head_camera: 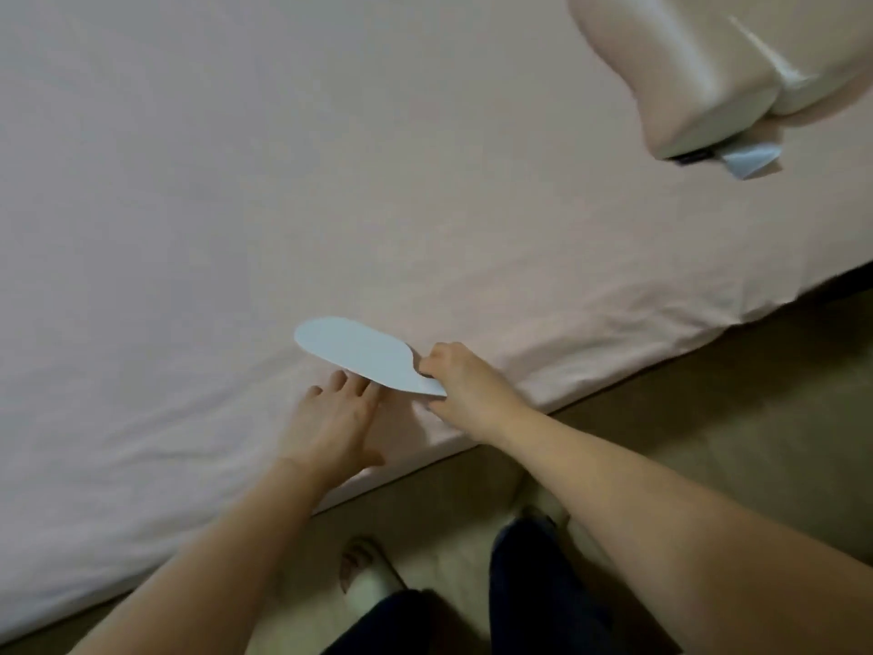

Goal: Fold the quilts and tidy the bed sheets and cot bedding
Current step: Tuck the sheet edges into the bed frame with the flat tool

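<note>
Near the front edge of the bed, a pale pink bed sheet (330, 182) lay stretched across the mattress, mostly smooth, with soft wrinkles gathered along the edge closest to the person and down the side of the mattress.

On that wrinkled strip, the right hand (460, 378) held a flat, pale blue-white paddle-shaped tool (356, 354). Its grip was clamped on the narrow handle end, fingers curled round it, while the broad rounded blade reached out to the left over the sheet, lying low against the fabric. Whether the blade pressed on the sheet or sat just above it could not be told.

Just beside it, the left hand (333, 425) rested flat on the sheet, its grip apart, fingers straight and spread, the fingertips touching or slipping under the lower edge of the blade. Both bare forearms came up from the bottom of the view.

Toward the upper right corner, a pink pillow (708, 63) with a smooth, glossy cover sat on the sheet, well apart from the hands, and a small pale blue tag (751, 160) stuck out from its near corner.

Below the bed edge ran a beige floor (732, 418). The person's legs in dark trousers (538, 583) stood close to the mattress, with a foot in a light slipper (368, 579) on the floor.
</note>
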The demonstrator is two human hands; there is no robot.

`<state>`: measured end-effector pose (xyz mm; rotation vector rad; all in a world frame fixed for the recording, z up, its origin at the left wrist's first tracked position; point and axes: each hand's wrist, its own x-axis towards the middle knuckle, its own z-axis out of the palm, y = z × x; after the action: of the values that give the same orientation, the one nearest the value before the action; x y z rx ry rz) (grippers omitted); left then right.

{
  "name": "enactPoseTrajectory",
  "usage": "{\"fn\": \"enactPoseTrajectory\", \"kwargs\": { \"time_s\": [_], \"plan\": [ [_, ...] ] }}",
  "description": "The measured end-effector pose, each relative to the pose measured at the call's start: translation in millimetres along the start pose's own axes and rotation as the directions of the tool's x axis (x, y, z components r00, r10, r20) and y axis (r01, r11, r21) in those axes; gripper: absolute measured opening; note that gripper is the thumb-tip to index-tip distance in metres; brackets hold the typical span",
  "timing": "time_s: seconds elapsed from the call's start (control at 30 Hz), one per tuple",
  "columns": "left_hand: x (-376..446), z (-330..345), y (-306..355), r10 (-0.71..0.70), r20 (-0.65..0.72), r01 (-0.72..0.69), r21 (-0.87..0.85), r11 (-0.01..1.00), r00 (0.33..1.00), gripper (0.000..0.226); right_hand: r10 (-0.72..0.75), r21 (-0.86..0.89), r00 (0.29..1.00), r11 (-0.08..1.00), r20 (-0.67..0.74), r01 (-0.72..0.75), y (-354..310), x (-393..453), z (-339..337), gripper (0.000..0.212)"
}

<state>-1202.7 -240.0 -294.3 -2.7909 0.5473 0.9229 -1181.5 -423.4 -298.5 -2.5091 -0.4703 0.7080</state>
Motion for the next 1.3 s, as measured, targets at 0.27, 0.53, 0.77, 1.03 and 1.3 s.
{"fn": "enactPoseTrajectory", "kwargs": {
  "time_s": [0.27, 0.53, 0.77, 1.03, 1.3],
  "plan": [
    [-34, 52, -38, 0.046, -0.214, -0.072, -0.116, 0.991, 0.976, 0.038, 0.124, -0.151, 0.991, 0.98, -0.053, -0.131, -51, -1, 74, 0.02],
    [-49, 75, -29, 0.06, -0.114, -0.079, -0.165, 0.983, 0.992, 0.025, -0.012, -0.445, 0.999, 0.895, 0.033, 0.026, -55, -12, 78, 0.023],
    [-54, 71, -34, 0.003, -0.13, -0.03, -0.204, 0.978, 0.991, 0.014, 0.087, -0.278, 0.985, 0.96, 0.149, -0.043, -59, 4, 63, 0.019],
    [-51, 73, -40, 0.111, 0.028, -0.09, -0.403, 0.911, 0.993, 0.037, 0.202, -0.325, 0.929, 0.941, 0.309, -0.096, -61, -4, 71, 0.02],
    [-76, 76, -81, -0.145, 0.077, 0.163, -0.53, 0.832, 0.986, 0.018, 0.218, -0.229, 0.955, 0.958, 0.202, -0.17, -100, -2, 60, 0.015]
  ]
}}
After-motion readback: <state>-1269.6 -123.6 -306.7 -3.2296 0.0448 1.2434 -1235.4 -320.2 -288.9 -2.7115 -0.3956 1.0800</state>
